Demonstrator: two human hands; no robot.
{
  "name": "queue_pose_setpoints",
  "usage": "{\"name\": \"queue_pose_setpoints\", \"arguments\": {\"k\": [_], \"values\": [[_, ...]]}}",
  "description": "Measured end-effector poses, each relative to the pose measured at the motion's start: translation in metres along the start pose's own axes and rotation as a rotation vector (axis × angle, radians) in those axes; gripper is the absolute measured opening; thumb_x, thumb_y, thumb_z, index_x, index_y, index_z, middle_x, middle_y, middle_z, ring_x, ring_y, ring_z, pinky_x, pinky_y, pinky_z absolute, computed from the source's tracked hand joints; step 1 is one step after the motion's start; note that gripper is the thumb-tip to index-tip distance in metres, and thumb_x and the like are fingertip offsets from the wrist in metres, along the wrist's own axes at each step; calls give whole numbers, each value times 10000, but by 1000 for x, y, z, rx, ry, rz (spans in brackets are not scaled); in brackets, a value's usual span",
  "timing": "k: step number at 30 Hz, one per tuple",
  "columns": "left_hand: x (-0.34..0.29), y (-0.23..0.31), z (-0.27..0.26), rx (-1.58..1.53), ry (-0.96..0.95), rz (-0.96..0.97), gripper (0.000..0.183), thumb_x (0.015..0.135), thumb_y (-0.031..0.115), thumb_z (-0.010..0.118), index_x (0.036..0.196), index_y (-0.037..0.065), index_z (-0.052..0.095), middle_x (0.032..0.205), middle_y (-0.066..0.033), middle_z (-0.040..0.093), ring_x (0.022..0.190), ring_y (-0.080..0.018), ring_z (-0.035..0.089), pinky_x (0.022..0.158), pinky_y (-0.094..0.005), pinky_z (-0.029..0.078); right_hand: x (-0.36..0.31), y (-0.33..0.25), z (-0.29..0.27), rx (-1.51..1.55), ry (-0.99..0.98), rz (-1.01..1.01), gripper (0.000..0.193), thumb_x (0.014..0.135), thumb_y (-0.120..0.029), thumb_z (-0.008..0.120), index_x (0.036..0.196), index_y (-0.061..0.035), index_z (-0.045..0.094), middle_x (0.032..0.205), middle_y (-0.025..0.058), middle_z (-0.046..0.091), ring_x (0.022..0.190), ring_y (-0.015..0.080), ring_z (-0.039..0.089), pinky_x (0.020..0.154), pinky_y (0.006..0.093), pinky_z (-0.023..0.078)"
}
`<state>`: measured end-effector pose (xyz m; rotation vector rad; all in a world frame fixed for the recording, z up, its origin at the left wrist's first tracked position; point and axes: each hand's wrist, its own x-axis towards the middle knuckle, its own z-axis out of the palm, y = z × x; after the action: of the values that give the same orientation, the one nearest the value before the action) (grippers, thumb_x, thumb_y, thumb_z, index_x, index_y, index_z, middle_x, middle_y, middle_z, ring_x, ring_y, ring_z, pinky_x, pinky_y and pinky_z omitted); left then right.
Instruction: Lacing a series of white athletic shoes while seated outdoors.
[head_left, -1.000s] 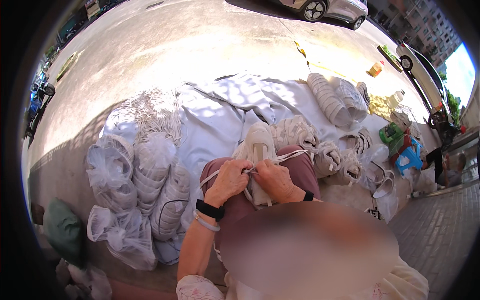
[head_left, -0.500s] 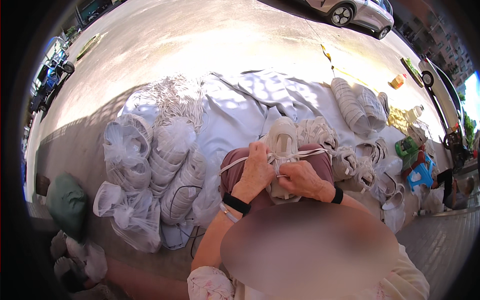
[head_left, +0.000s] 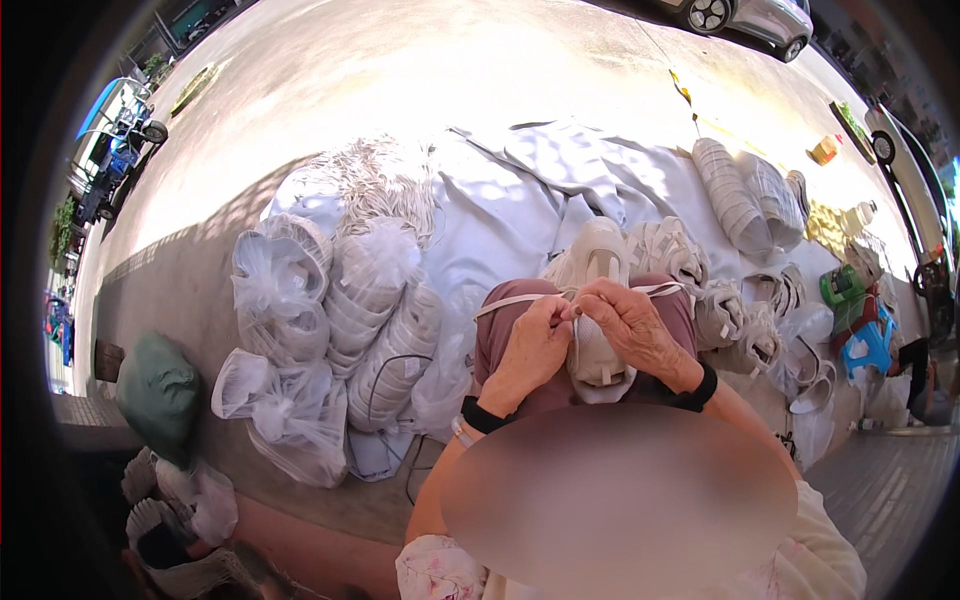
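Note:
A beige shoe upper (head_left: 598, 365) rests between my knees, its toe end toward me and its tongue showing beyond my fingers. My left hand (head_left: 537, 345) and my right hand (head_left: 640, 325) meet over its middle, thumbs and fingertips pinched close together. Both are closed on a pale flat shoelace (head_left: 520, 299), whose ends trail out over my left and right thighs. Exactly where the lace passes between the fingertips is partly hidden.
To the left lie plastic-wrapped stacks of shoe uppers (head_left: 285, 290) and a green sack (head_left: 158, 395). Laces (head_left: 385, 185) are heaped on a pale cloth (head_left: 490, 215). Loose uppers (head_left: 670, 250), a green bottle (head_left: 842, 285) and a blue plastic stool (head_left: 868, 340) stand at the right.
My hands have drawn together over the shoe, and the right hand has risen off its front part. The whole view has shifted slightly, moving the scene to the right.

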<state>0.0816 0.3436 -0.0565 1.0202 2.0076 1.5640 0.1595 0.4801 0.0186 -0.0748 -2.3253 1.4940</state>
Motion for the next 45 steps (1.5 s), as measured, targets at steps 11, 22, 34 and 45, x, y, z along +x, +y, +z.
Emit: {"name": "queue_pose_setpoints", "arguments": {"k": [11, 22, 34, 45], "values": [[0, 54, -6, -744, -480, -734, 564, 1001, 481, 385, 1012, -45, 589, 855, -132, 666, 710, -212, 688, 622, -292, 581, -52, -128, -113, 706, -389, -88, 313, 994, -215, 504, 804, 29, 549, 691, 58, 468, 511, 177, 453, 444, 301, 350], [-3, 64, 41, -986, -369, -681, 306, 1024, 297, 400, 981, 42, 564, 517, 53, 417, 398, -51, 324, 410, -216, 313, -108, -98, -133, 642, -218, 141, 314, 990, -256, 496, 837, 1, 592, 599, -10, 428, 458, 103, 365, 402, 256, 283], [-52, 157, 80, -375, -1349, -10, 264, 999, 247, 447, 1085, 41, 587, 852, -155, 607, 802, -295, 591, 743, -374, 455, -70, -3, -36, 1175, -138, 1038, 316, 1010, -320, 443, 913, -43, 561, 578, -57, 431, 411, 28, 320, 366, 195, 270], [-3, 56, -2, -150, 50, -439, 172, 968, 168, 544, 1015, 13, 602, 821, -23, 600, 617, -56, 546, 596, -197, 466, -89, -5, -72, 711, -639, 615, 315, 971, -303, 495, 835, -50, 624, 665, -24, 514, 600, 60, 468, 519, 244, 375]]}}
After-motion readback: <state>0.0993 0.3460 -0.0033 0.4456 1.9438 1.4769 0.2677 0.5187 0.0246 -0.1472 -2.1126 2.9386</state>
